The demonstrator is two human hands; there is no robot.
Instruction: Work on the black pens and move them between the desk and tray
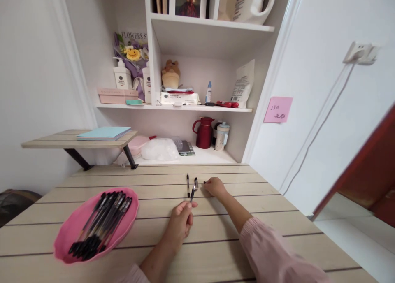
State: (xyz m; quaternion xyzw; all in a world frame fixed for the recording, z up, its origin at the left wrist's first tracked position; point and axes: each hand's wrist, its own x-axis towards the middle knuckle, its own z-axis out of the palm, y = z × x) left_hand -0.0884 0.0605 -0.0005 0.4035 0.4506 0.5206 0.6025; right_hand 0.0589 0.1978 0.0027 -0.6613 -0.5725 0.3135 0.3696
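A black pen (192, 193) is being gripped by the left hand (181, 222), clenched around its lower barrel, with the upper end pointing away beyond the knuckles. The right hand (215, 186) is being rested on the table (277, 217) just beyond it, fingers curled. A small dark piece (204, 182) is being touched by its fingertips; whether it is being pinched cannot be told. A loose pen (187, 184) is lying beside the held pen's tip. A pink tray (66, 233) of pens is standing well to the left hand's left. The pen is being judged light, stiff, smooth and ready to roll, best pinched at mid-barrel.
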